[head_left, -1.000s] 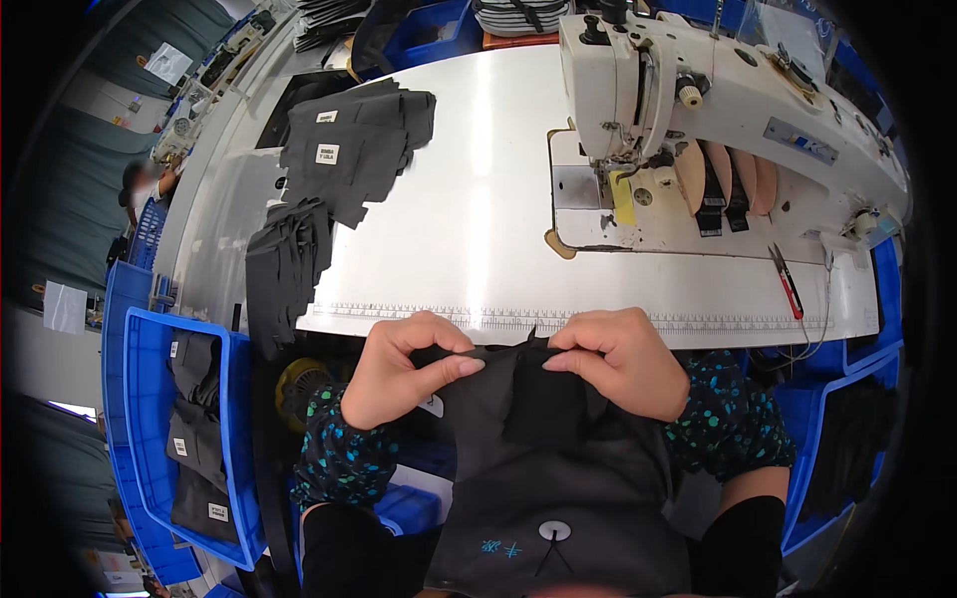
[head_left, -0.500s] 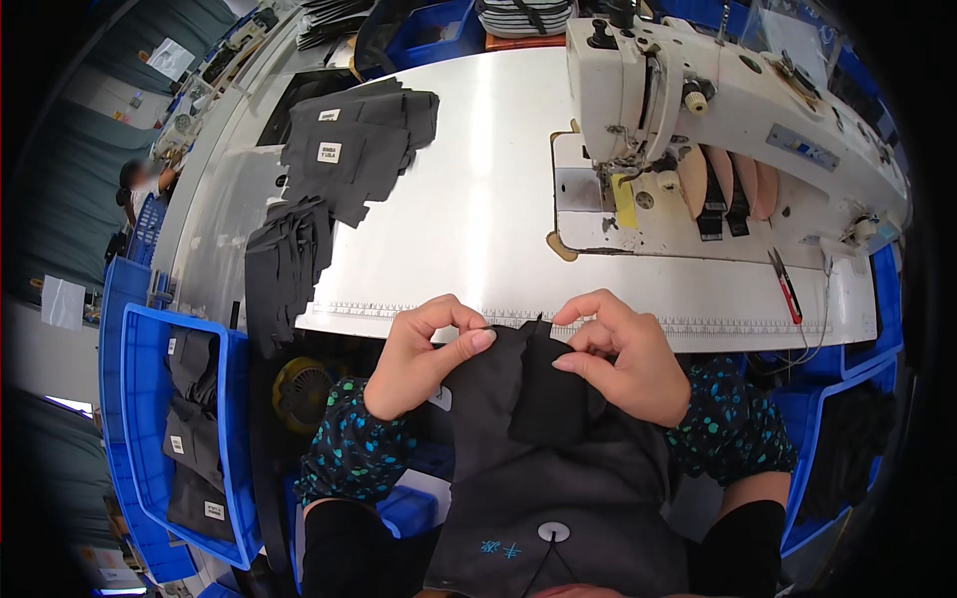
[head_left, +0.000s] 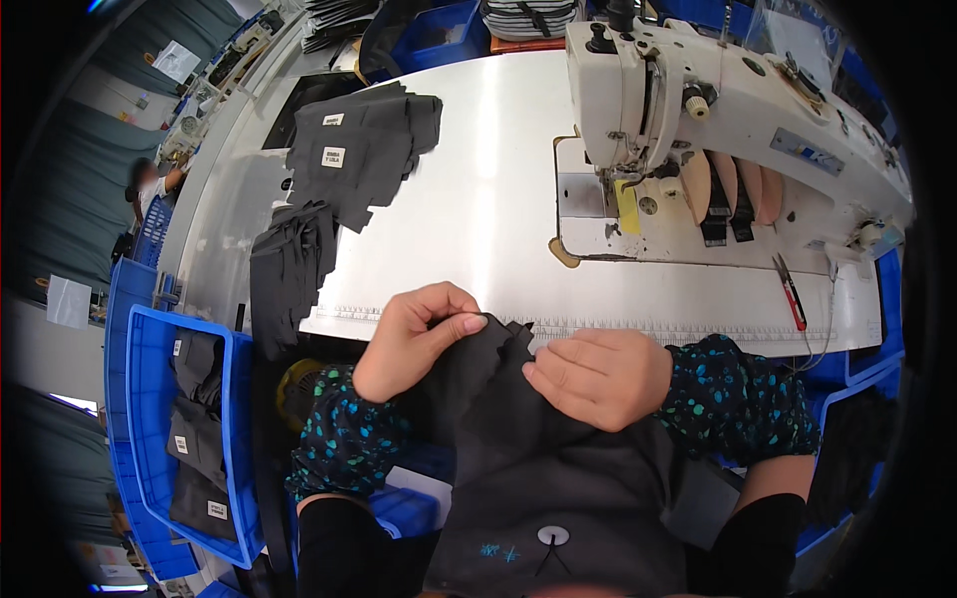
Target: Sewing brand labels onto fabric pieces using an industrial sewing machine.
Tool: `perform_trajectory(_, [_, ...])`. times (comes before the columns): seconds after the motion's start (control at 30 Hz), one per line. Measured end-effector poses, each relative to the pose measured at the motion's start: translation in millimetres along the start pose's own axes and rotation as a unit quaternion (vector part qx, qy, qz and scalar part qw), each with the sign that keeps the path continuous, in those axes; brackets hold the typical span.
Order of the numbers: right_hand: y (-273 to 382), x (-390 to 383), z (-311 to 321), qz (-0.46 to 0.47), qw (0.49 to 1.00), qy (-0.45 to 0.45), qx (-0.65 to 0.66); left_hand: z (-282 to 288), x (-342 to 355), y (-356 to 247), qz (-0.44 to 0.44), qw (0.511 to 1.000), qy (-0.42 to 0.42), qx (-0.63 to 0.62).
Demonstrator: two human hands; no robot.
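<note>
My left hand (head_left: 419, 344) pinches the top corner of a dark grey fabric piece (head_left: 493, 374) between thumb and forefinger, just below the front edge of the white table (head_left: 469, 249). My right hand (head_left: 596, 374) is closed on the right side of this piece, its back turned up and fingers curled over the folded cloth, thumb hidden. Beneath both hands hangs a wide dark cloth (head_left: 568, 478) over my front, with a pale disc, a cord and blue stitching low down. Patterned sleeve covers are on both forearms.
A white sewing machine (head_left: 738, 110), red-handled snips (head_left: 793, 294) and stacked grey pieces (head_left: 374, 149) are on the table. Blue bins (head_left: 140, 419) stand at both sides; the left holds labelled grey pieces. A co-worker (head_left: 152, 184) is in the left background.
My left hand has risen with the fabric corner. My right hand has shifted down from the top edge and rolled over, fingers now curled onto the cloth. The fabric's upper part is tilted rightward.
</note>
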State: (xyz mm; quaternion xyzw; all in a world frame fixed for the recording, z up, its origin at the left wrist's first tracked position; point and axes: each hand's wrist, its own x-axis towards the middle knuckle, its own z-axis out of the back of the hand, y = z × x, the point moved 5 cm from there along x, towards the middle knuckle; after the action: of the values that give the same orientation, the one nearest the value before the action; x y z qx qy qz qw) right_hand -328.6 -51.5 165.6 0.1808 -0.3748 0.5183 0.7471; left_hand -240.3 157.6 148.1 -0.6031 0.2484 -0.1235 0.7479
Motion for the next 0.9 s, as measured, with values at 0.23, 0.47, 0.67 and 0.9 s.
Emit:
perform_trajectory(0.23, [-40.2,2.2,-11.8,0.003,0.99,0.061,-0.131,-29.9,85.3,-106.1,-0.295,0.777,-0.009,0.556])
perform_trajectory(0.47, [-73.6,-57.4,-34.1,-0.039,0.973,0.159,-0.161,-66.6,182.9,-33.8,-0.285,0.807,0.043,0.516])
perform_trajectory(0.67, [-72.9,-65.5,-18.9,-0.064,0.974,0.167,-0.138,-62.2,201.2,-29.0,-0.246,0.858,0.099,0.44])
perform_trajectory(0.9, [-79.0,-66.5,-17.9,-0.092,0.968,0.191,-0.134,-67.2,206.7,-41.0,-0.305,0.878,0.108,0.352])
